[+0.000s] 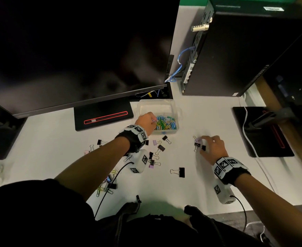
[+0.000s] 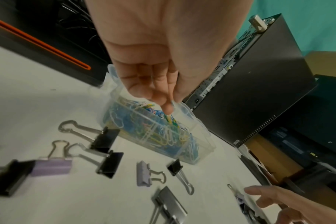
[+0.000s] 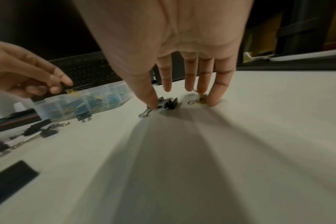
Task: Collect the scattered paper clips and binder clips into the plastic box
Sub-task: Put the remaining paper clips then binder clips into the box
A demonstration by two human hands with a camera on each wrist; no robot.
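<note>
Dim room light, wrist views motion-blurred (edges bent), soft shadows below.

left hand [image 1: 146, 121] reaching forward with fingertips pinched, right hand [image 1: 212, 146] fingers spread downward

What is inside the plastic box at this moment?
The plastic box holds a heap of coloured paper clips, with the left hand over its near-left part. Whatever lies beneath that hand, and under the heap, is hidden.
</note>
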